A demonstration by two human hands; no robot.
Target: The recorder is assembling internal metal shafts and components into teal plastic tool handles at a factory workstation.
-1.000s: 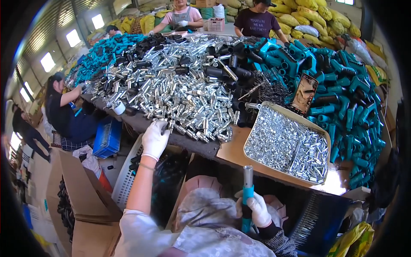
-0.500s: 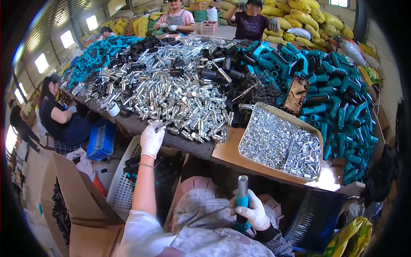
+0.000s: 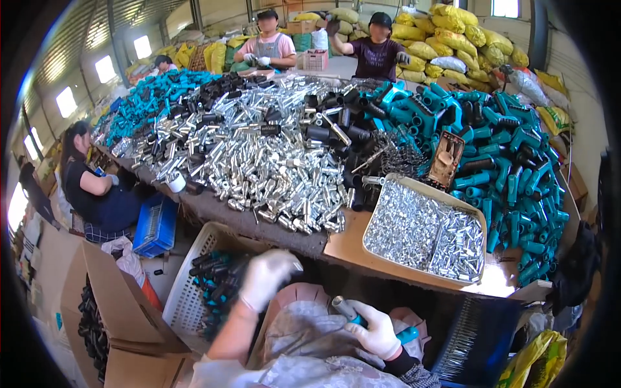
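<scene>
Over my lap, my right hand is wrapped round a teal tool handle with a silver metal tube at its upper end. The tube tilts up to the left. My left hand is in the air just off the table's near edge, left of the handle. It is smeared by motion, but its fingers are closed, with a small shiny metal piece at their tips. The piece's exact kind is not clear. Beyond the hands lies a heap of silver metal sleeves.
A tray of small metal parts sits on cardboard at the table's front. Teal handles are heaped at right. Below the table stand a white crate, a blue bin and an open cardboard box. Several people work around the table.
My left hand has left the edge of the metal heap and come back toward my lap, nearer the handle. In my right hand the handle has tipped from upright to leftward.
</scene>
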